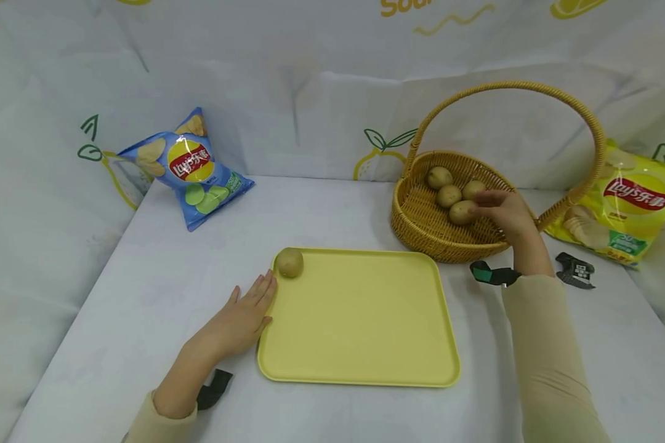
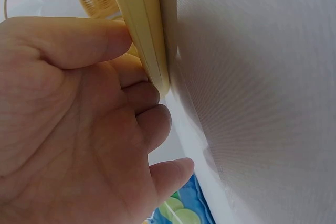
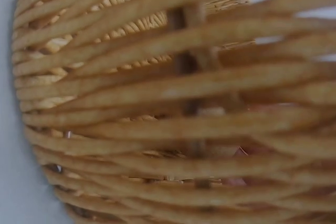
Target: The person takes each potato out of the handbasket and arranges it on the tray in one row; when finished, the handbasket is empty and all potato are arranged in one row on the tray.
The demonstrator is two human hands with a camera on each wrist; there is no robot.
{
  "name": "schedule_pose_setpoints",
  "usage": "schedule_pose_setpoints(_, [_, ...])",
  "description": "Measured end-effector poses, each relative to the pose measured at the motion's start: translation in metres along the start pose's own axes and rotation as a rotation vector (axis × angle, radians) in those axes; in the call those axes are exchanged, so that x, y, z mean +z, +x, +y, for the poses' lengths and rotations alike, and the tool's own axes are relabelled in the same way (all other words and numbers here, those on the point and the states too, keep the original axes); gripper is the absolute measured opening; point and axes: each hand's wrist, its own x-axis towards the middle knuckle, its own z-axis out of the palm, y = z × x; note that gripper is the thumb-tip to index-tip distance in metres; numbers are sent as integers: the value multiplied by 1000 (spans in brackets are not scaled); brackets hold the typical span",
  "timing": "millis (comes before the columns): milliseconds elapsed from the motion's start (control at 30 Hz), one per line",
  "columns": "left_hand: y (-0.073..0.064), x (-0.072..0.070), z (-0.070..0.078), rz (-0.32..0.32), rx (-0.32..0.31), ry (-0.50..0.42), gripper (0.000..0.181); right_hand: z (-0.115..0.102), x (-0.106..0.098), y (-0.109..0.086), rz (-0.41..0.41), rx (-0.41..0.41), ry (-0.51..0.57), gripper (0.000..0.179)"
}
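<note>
My left hand (image 1: 244, 320) rests against the left edge of a yellow tray (image 1: 360, 320), its fingers lying along the rim. In the left wrist view, the thumb and fingertips of that hand (image 2: 89, 103) touch the tray's side (image 2: 142, 24). One potato (image 1: 290, 263) sits in the tray's upper left corner, just beyond the fingertips. My right hand (image 1: 507, 212) reaches into a wicker basket (image 1: 421, 237), thumb and fingers beside a potato (image 1: 462, 212). Several potatoes lie in there. Basket weave (image 3: 173, 87) fills the right wrist view and hides the fingers.
A blue chip bag (image 1: 191, 166) leans at the back left. Behind the basket on the right leans a yellow chip bag (image 1: 623, 203). The basket's tall handle (image 1: 510, 86) arches above the right hand. A printed white cloth (image 1: 310, 92) hangs along the back.
</note>
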Motion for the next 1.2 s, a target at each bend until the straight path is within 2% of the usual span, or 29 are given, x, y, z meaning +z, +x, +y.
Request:
schedule_pose_setpoints(133, [-1, 0, 0, 4, -1, -6, 60, 0, 0, 3, -56, -4, -51, 66])
schedule_pose_setpoints(233, [-1, 1, 0, 7, 1, -4, 60, -2, 1, 5, -129, -14, -70, 67])
schedule_pose_setpoints(367, [0, 1, -1, 9, 2, 2, 60, -4, 4, 6, -234, -42, -119, 61])
schedule_pose_setpoints(533, [-1, 1, -1, 10, 6, 2, 59, -5, 5, 9, -315, -83, -190, 56])
schedule_pose_setpoints(733, [0, 0, 0, 11, 11, 1, 60, -6, 7, 11, -353, -113, -304, 62])
schedule_pose_setpoints(967, [-1, -1, 1, 15, 12, 3, 60, -6, 7, 10, -340, -125, -299, 61])
schedule_pose_setpoints(1200, [0, 1, -1, 15, 11, 6, 60, -4, 8, 10, -321, -171, -324, 56])
